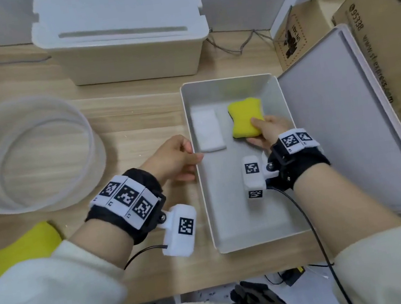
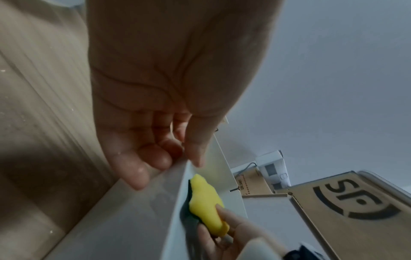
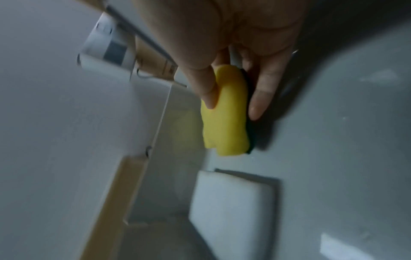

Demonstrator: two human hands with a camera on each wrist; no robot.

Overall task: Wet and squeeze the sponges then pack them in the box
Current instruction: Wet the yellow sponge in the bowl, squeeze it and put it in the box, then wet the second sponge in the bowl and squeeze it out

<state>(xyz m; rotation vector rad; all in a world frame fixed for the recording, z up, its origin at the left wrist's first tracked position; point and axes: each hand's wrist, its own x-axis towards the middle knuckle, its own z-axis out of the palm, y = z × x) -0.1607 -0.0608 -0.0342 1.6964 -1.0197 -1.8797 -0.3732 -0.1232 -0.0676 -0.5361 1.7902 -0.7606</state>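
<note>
A yellow sponge [image 1: 245, 116] with a dark green underside hangs inside the open grey box [image 1: 235, 214], near its far right corner. My right hand [image 1: 256, 129] pinches its near end, thumb on top and fingers under it. The right wrist view shows the same sponge [image 3: 227, 123] just above the box floor [image 3: 344, 158]; whether it touches is unclear. A white sponge [image 1: 208, 131] lies flat at the box's far left. My left hand [image 1: 193, 153] holds the box's left wall, thumb on the rim [image 2: 200, 176] and fingers [image 2: 138, 176] on the outside. A second yellow sponge [image 1: 23, 248] lies on the table at the near left.
A clear round tub [image 1: 26, 155] stands on the wooden table at the left. The box's lid [image 1: 347, 123] lies open to the right. A white storage bin [image 1: 123, 37] sits at the back, and cardboard boxes [image 1: 383, 17] crowd the right side.
</note>
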